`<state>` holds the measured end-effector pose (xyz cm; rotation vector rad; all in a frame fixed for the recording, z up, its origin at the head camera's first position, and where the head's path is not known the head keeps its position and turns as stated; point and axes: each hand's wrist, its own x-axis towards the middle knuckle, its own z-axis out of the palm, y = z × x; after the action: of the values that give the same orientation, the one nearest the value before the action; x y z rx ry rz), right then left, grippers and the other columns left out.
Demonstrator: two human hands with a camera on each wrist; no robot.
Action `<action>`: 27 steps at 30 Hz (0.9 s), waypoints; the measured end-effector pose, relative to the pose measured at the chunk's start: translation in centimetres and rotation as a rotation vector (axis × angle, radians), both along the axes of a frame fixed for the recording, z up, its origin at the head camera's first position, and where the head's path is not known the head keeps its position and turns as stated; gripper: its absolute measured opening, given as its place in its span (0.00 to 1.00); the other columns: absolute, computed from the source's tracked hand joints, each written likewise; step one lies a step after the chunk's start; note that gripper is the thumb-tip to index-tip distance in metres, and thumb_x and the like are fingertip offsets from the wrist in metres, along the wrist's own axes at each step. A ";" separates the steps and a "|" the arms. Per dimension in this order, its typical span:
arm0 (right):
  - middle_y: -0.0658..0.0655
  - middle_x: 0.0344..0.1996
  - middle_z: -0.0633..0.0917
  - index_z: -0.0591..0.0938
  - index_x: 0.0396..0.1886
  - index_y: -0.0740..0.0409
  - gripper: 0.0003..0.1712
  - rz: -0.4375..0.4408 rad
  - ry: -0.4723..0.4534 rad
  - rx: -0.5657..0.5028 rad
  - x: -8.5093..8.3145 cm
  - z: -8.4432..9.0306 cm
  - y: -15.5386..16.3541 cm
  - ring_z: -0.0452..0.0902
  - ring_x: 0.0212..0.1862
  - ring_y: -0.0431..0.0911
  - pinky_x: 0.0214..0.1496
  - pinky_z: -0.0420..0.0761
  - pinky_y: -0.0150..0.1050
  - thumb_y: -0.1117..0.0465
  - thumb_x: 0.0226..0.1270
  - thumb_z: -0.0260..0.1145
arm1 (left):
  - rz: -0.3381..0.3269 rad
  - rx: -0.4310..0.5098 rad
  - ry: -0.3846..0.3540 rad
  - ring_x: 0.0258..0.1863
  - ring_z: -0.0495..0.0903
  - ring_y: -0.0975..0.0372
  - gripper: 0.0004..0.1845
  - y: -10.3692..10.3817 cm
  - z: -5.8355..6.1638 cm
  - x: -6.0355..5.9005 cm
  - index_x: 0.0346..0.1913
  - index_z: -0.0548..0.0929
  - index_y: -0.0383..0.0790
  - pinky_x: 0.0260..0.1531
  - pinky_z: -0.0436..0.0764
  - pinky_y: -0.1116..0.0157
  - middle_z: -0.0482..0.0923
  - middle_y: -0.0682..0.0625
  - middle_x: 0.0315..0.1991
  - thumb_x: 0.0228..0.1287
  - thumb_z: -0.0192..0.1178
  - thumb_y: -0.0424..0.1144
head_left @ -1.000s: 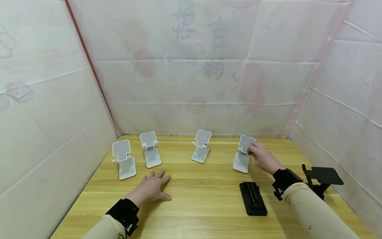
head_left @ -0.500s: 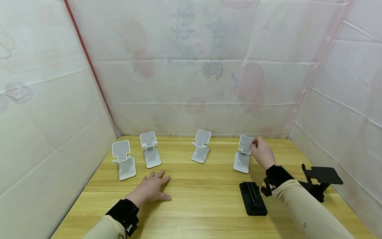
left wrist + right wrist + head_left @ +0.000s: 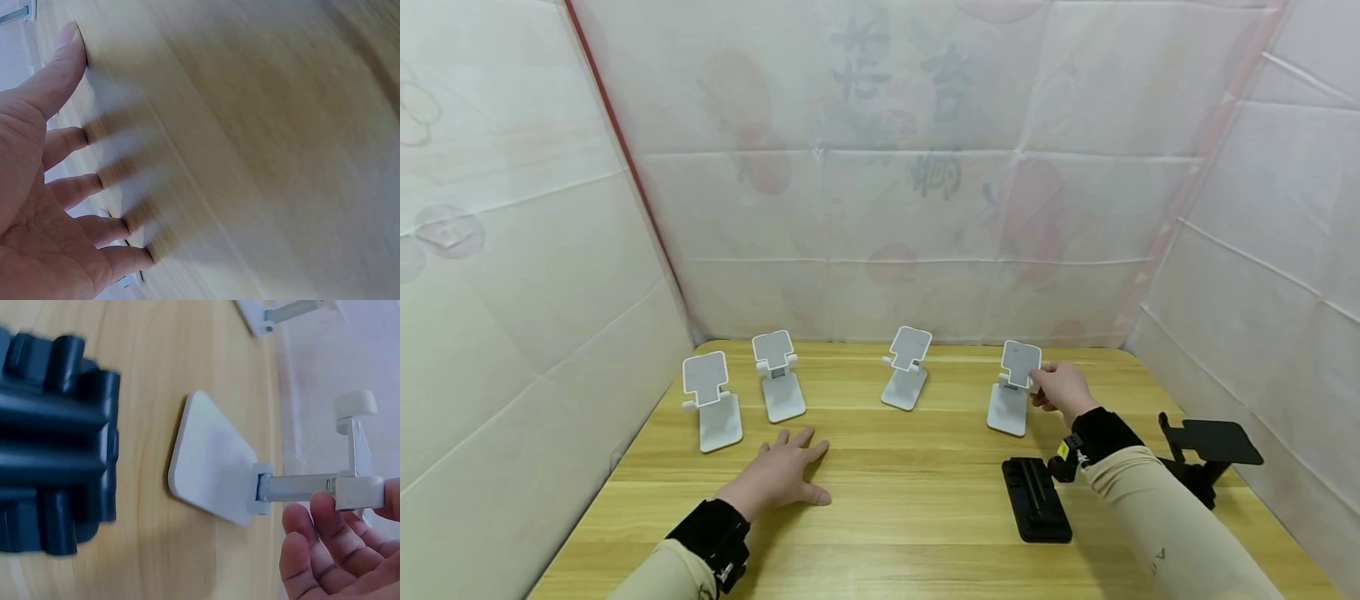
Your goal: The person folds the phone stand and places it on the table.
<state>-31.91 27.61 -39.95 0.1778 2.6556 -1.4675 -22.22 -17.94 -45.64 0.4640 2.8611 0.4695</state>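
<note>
Counting four white stands along the desk's (image 3: 925, 492) far edge, we pinch the rightmost (image 3: 1013, 390) with our right hand (image 3: 1060, 390); left hand (image 3: 778, 477) lies flat, fingers spread; two black stands sit near the right edge.

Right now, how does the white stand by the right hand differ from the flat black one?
The white stand is unfolded with its plate raised; the black stand lies folded flat. The right hand pinches the white stand; nothing touches the black one. Both sit on the table.
</note>
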 end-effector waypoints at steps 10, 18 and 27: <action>0.55 0.37 0.86 0.60 0.76 0.73 0.32 0.030 -0.095 -0.210 -0.4 -0.4 1.3 0.85 0.39 0.44 0.57 0.81 0.50 0.53 0.86 0.46 | 0.005 0.000 0.004 0.71 0.55 0.24 0.48 0.1 0.1 0.1 0.72 0.75 0.40 0.65 0.57 0.23 0.60 0.31 0.76 0.50 0.76 0.61; 0.50 0.35 0.84 0.65 0.72 0.74 0.30 0.024 -0.083 -0.281 -0.7 -0.8 1.7 0.84 0.39 0.41 0.53 0.84 0.45 0.56 0.84 0.53 | 0.005 -0.004 0.004 0.71 0.55 0.24 0.49 0.0 0.1 -0.1 0.72 0.75 0.40 0.65 0.58 0.23 0.60 0.31 0.76 0.50 0.76 0.61; 0.50 0.35 0.82 0.68 0.68 0.76 0.26 -0.018 -0.081 -0.331 -0.8 -0.6 1.2 0.82 0.37 0.40 0.51 0.85 0.42 0.60 0.83 0.54 | 0.002 0.000 0.002 0.71 0.55 0.24 0.49 0.0 -0.1 -0.1 0.72 0.74 0.40 0.65 0.57 0.22 0.60 0.31 0.76 0.50 0.76 0.62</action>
<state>-32.68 28.77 -40.59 0.2274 2.3121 -1.8338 -22.33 -17.93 -45.71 0.4625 2.8639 0.4698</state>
